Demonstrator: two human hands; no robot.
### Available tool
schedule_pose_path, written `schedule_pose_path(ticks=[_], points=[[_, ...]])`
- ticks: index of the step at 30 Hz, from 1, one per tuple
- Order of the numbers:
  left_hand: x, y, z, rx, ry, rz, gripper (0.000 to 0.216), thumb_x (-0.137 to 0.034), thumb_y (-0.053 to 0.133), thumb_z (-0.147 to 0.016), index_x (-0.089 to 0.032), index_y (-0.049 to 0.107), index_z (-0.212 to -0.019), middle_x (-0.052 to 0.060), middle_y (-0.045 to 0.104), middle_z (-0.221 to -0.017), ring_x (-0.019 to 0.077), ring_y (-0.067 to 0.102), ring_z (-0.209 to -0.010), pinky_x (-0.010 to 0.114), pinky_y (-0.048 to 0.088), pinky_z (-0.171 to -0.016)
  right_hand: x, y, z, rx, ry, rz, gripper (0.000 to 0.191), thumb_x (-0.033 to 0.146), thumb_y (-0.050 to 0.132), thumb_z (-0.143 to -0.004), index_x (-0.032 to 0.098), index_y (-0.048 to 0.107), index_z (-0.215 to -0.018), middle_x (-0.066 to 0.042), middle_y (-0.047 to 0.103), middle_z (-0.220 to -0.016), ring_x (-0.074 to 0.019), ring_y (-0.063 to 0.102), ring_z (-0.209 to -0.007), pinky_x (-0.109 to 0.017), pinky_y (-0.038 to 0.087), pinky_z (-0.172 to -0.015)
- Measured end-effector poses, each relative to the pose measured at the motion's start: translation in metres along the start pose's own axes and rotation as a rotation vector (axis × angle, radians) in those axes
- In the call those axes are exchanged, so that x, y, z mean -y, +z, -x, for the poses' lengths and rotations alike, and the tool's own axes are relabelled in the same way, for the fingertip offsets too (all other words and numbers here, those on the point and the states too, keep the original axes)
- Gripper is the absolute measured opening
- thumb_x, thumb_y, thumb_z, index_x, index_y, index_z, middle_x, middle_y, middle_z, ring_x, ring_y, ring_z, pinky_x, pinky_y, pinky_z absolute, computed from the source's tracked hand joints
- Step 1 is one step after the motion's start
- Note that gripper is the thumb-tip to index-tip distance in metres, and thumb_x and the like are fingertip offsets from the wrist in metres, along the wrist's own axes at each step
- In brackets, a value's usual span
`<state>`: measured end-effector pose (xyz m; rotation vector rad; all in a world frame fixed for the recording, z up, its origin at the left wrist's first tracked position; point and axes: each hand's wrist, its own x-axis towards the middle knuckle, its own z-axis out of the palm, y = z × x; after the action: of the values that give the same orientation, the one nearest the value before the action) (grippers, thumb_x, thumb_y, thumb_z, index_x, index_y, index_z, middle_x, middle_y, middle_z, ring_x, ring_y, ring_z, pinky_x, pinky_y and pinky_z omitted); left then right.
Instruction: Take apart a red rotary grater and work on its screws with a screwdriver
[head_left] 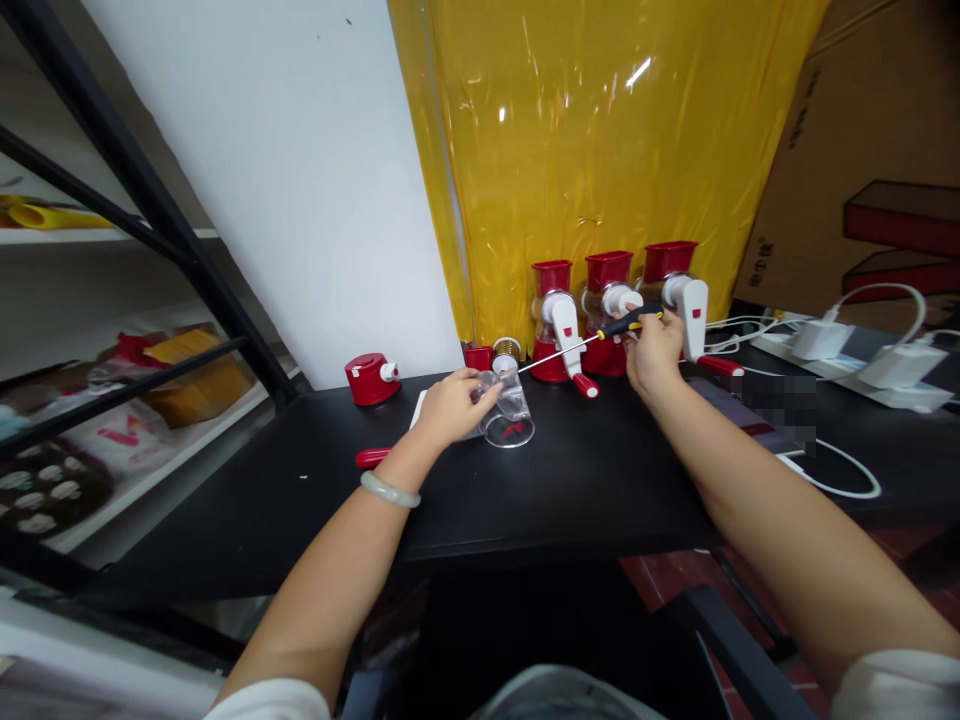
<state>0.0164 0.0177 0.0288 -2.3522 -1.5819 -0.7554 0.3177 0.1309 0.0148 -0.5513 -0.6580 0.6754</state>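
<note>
My left hand point(455, 407) is closed on a clear plastic grater body point(512, 400), which rests on the black table. My right hand point(654, 350) grips a screwdriver point(630, 321) by its black and yellow handle. The screwdriver's long shaft points left and down, its tip at or close to the clear body; I cannot tell if they touch. A red handle end point(373, 458) lies beside my left wrist. Behind the clear body sit a metal grating drum point(507, 350) and a small red part point(478, 357). To the left stands a red base point(373, 379) with a white knob.
Several red and white rotary graters, one with a red hopper point(552, 272), stand along the yellow sheet point(615, 130). At right are a power strip point(847, 370) with white chargers, cables and a dark tablet point(742, 415). A metal shelf frame point(172, 235) borders the left.
</note>
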Motion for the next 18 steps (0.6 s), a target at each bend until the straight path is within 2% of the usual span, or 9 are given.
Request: schedule_pose_path(ticks=[3, 6, 11, 14, 18], points=[[0.0, 0.0, 0.0, 0.0, 0.001, -0.002, 0.054, -0.058, 0.044, -0.095, -0.019, 0.073, -0.072, 0.009, 0.071, -0.118, 0.0256, 0.07, -0.098, 0.037, 0.054, -0.084, 0.001, -0.001, -0.001, -0.022, 0.016, 0.023, 0.029, 0.027, 0.063, -0.073, 0.024, 0.055, -0.1, 0.002, 0.062, -0.092, -0.0092, 0.063, -0.071, -0.023, 0.054, -0.059], [0.0, 0.0, 0.0, -0.001, 0.0, 0.0, 0.054, -0.058, 0.044, -0.095, -0.019, 0.072, -0.072, 0.008, 0.071, -0.116, 0.0249, 0.07, -0.097, 0.036, 0.054, -0.083, -0.001, -0.002, -0.001, -0.024, 0.008, 0.021, 0.034, 0.032, 0.067, -0.072, 0.026, 0.057, -0.104, 0.003, 0.062, -0.097, -0.0079, 0.061, -0.072, -0.02, 0.051, -0.056], [0.0, 0.0, 0.0, 0.005, -0.002, -0.001, 0.053, -0.058, 0.044, -0.095, -0.019, 0.072, -0.072, 0.008, 0.071, -0.116, 0.0247, 0.07, -0.096, 0.036, 0.053, -0.082, -0.003, -0.001, 0.0, -0.015, -0.052, 0.025, 0.047, 0.043, 0.074, -0.068, 0.025, 0.056, -0.107, 0.0, 0.064, -0.105, -0.0106, 0.064, -0.079, -0.022, 0.053, -0.057], [0.0, 0.0, 0.0, 0.003, -0.001, 0.0, 0.053, -0.057, 0.044, -0.095, -0.019, 0.072, -0.072, 0.008, 0.071, -0.117, 0.0251, 0.07, -0.096, 0.037, 0.054, -0.083, -0.005, -0.003, 0.0, 0.007, -0.092, 0.052, 0.056, 0.043, 0.078, -0.066, 0.024, 0.054, -0.113, -0.003, 0.065, -0.114, -0.0141, 0.068, -0.088, -0.024, 0.056, -0.061], [0.0, 0.0, 0.0, 0.0, -0.003, -0.001, 0.053, -0.057, 0.044, -0.095, -0.019, 0.072, -0.072, 0.008, 0.071, -0.117, 0.0252, 0.07, -0.096, 0.037, 0.054, -0.082, -0.01, -0.004, -0.003, -0.027, -0.09, 0.071, 0.059, 0.037, 0.075, -0.07, 0.027, 0.045, -0.121, -0.005, 0.065, -0.119, -0.0156, 0.069, -0.09, -0.027, 0.058, -0.062]])
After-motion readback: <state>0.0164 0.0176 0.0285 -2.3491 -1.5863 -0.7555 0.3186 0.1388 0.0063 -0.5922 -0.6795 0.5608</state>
